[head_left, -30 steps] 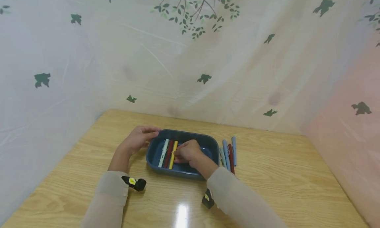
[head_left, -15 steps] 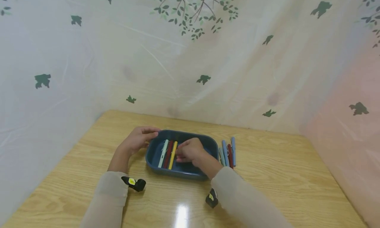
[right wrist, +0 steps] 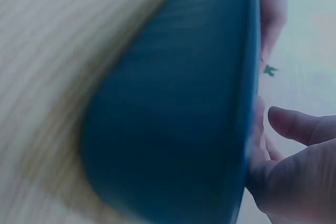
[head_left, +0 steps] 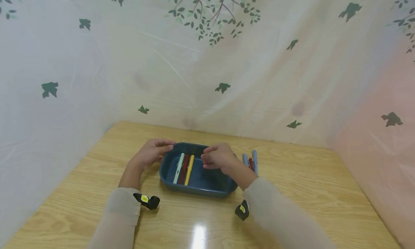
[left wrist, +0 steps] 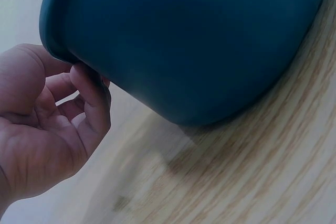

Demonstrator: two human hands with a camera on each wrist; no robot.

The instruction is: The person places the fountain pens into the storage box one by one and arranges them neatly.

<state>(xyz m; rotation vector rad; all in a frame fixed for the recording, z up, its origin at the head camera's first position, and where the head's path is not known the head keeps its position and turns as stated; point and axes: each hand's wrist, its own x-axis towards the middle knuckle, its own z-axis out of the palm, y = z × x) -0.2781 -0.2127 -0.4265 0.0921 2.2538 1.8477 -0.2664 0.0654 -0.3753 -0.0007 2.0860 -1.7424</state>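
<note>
A deep blue rectangular dish (head_left: 210, 186) with rounded corners stands on the table. Inside, side by side in its left half, lie a pale mint pen (head_left: 178, 168), a dark red pen (head_left: 183, 170) and a yellow pen (head_left: 189, 170). My left hand (head_left: 150, 154) grips the dish's rim at the far left corner; in the left wrist view, its fingers curl at the outside of the dish wall (left wrist: 184, 40). Over the dish's right half hovers my right hand (head_left: 222, 158), holding nothing, thumb and fingers apart in the right wrist view.
Right of the dish, partly behind my right wrist, lie a blue pen (head_left: 245, 159), a dark red pen (head_left: 251, 164) and another blue pen (head_left: 255, 161) on the wooden table (head_left: 308, 191). A patterned curtain (head_left: 181, 79) rises behind the table.
My right hand has left the yellow pen, rising and moving right. The yellow pen stays in the dish beside the dark red one. The left hand keeps its place at the rim.
</note>
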